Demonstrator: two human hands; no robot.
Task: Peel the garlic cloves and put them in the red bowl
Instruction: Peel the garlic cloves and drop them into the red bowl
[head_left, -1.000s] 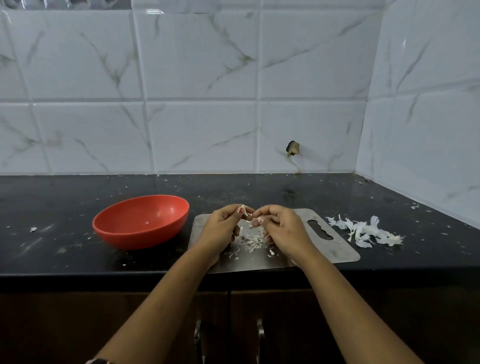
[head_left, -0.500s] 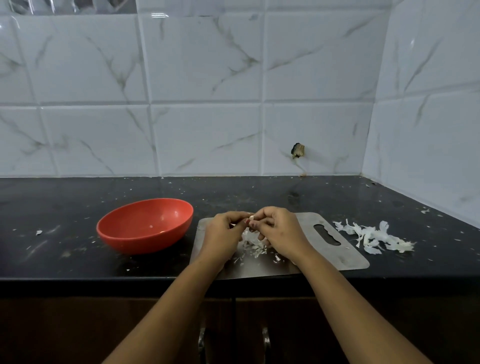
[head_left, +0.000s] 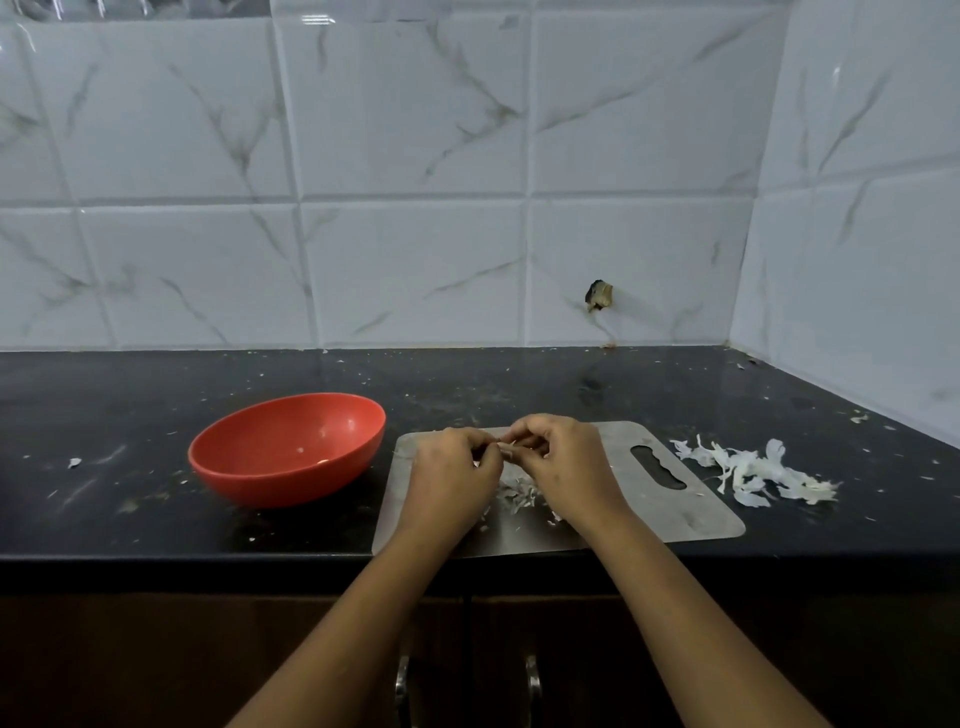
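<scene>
Surface: black counter (head_left: 130, 415) flecked with pale crumbs; white marbled tiles (head_left: 415, 260) behind and on the wall at 3 o'clock.
Red bowl (head_left: 291, 452): at 9 o'clock of the steel board (head_left: 675, 514), a few pale bits inside.
Left hand (head_left: 447, 483): fingers curled, pinching the garlic clove (head_left: 506, 449).
Clove: small, pale, mostly hidden, above the board.
Right hand (head_left: 566, 467): pinching the same clove.
Peel heap (head_left: 753, 473): on the counter at 3 o'clock of the board.

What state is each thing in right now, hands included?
Red bowl: upright, a couple of small bits inside.
Metal board: flat on counter, peel scraps on it.
Garlic clove: pinched between both hands, mostly hidden.
Left hand: pinching the clove.
Right hand: pinching the clove.
Peel pile: loose on counter, right of board.
</scene>
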